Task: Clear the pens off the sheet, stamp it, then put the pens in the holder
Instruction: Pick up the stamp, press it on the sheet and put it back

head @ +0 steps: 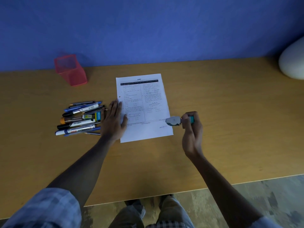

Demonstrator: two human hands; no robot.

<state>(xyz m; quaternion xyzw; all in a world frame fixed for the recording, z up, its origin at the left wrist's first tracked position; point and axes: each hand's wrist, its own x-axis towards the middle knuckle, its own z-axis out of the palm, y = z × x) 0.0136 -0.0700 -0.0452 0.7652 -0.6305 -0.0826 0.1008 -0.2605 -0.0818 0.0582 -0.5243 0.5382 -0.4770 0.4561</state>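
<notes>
The pens point(80, 118) lie heaped left of the sheet point(144, 109), off it. The left hand point(113, 122), fingers flat, pins the sheet's edge; the right hand point(191, 127) grips the stamp point(174, 121) at its lower right corner. Beside it a faint mark suggests stamping done; the holder point(70, 69) awaits the pens.

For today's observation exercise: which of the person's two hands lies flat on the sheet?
The left hand, fingers straight, presses the sheet's left edge beside the pens. The right hand instead grips the stamp.

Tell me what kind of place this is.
Probably a study or office desk: a printed white question sheet on a wooden desktop, a pile of pens and markers, a red mesh pen holder.
</notes>
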